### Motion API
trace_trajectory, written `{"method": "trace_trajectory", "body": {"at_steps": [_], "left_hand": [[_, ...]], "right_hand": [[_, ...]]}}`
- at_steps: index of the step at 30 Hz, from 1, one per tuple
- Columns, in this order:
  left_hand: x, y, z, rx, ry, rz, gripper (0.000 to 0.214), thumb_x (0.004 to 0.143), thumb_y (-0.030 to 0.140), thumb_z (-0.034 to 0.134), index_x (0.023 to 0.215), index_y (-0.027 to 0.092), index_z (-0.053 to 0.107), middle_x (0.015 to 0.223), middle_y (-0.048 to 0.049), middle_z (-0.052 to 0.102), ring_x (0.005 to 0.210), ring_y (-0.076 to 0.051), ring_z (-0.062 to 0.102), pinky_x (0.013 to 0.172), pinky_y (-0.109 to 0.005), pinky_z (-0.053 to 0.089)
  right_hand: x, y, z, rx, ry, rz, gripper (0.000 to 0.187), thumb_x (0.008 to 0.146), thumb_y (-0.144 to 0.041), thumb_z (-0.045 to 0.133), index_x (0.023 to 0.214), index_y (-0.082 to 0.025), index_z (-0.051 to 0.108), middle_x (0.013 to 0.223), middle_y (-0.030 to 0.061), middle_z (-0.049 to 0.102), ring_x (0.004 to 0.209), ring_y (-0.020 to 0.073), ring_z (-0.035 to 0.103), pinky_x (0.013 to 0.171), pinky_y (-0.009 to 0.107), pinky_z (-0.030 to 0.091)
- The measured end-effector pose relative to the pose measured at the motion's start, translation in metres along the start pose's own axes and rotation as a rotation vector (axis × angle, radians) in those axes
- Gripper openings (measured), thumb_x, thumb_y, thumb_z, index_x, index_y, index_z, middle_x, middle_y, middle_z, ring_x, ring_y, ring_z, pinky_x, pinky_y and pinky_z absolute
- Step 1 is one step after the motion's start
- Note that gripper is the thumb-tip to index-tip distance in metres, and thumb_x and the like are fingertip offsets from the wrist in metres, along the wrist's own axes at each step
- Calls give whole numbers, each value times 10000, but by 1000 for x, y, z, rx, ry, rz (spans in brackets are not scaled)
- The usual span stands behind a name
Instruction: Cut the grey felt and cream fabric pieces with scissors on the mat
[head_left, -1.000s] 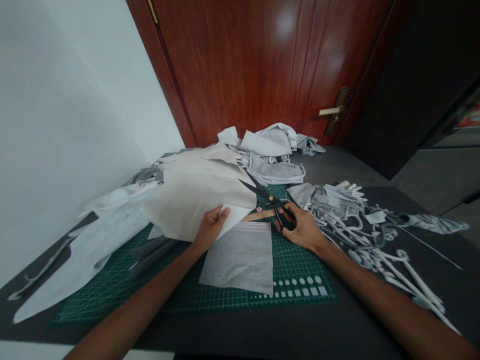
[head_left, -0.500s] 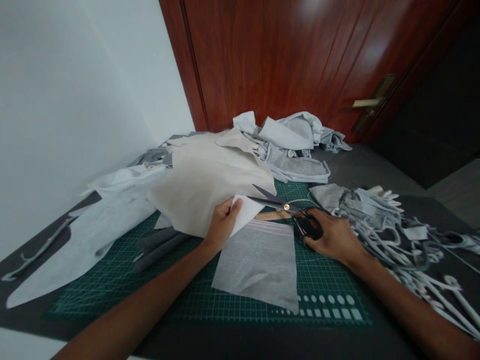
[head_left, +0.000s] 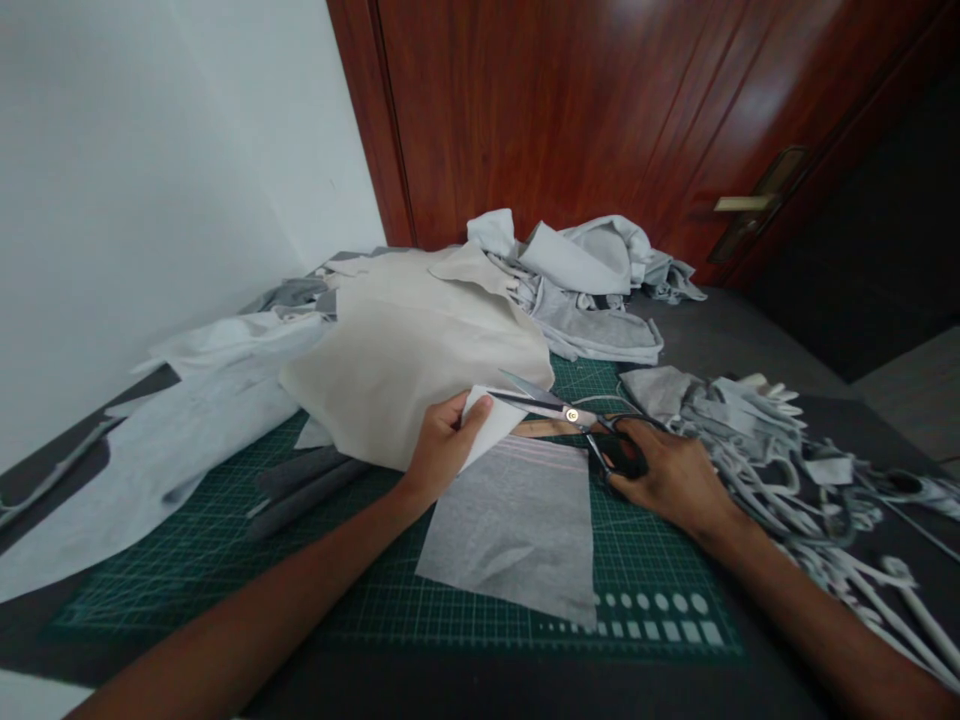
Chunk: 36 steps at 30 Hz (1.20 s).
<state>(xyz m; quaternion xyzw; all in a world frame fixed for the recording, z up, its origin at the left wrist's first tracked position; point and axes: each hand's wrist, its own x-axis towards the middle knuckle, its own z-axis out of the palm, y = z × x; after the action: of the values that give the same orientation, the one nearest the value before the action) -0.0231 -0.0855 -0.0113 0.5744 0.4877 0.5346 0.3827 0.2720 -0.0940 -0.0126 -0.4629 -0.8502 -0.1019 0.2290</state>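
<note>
My left hand (head_left: 448, 437) pinches the near edge of a large cream fabric piece (head_left: 405, 350), where a whitish flap (head_left: 491, 432) turns up. Scissors (head_left: 572, 414) are in my right hand (head_left: 664, 470), its fingers through the black handles. Their blades are parted and point left, the lower one reaching the flap beside my left thumb. Just below lies a grey fabric square (head_left: 510, 530) with pale pink lines along its top edge. A wooden ruler-like strip (head_left: 551, 428) shows partly under the scissors.
A green cutting mat (head_left: 652, 580) covers the dark table. Fabric scraps (head_left: 592, 270) heap up at the back by the door, and cord-like offcuts (head_left: 787, 470) pile on the right. Dark grey rolled cloth (head_left: 300, 485) and a long whitish fabric (head_left: 202, 420) lie left.
The scissor blades have tilted slightly and catch more light, with the lower tip a little nearer my left thumb. The view has shifted slightly. Both hands keep their hold.
</note>
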Motion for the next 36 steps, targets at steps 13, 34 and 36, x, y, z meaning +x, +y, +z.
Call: {"method": "trace_trajectory", "body": {"at_steps": [13, 34, 36], "left_hand": [[-1, 0, 0, 13, -37, 19, 359, 869, 502, 653, 779, 161, 721, 589, 1, 581, 526, -125, 460, 442, -234, 273], [2, -2, -1, 67, -91, 65, 408, 888, 492, 622, 638, 172, 585, 540, 36, 434, 489, -91, 345, 442, -234, 221], [2, -1, -1, 59, -92, 58, 406, 883, 499, 628, 643, 173, 590, 543, 34, 450, 487, -92, 352, 438, -233, 228]], "right_hand": [[0, -6, -3, -1, -39, -3, 226, 851, -313, 581, 1032, -191, 640, 777, 42, 732, 629, 193, 682, 546, 264, 424], [1, -2, -10, 111, -179, -27, 127, 846, -250, 608, 963, -201, 616, 870, 50, 741, 702, 194, 693, 601, 269, 469], [1, -2, -10, 119, -176, -23, 127, 859, -254, 598, 972, -202, 619, 881, 54, 746, 709, 192, 694, 612, 268, 474]]}}
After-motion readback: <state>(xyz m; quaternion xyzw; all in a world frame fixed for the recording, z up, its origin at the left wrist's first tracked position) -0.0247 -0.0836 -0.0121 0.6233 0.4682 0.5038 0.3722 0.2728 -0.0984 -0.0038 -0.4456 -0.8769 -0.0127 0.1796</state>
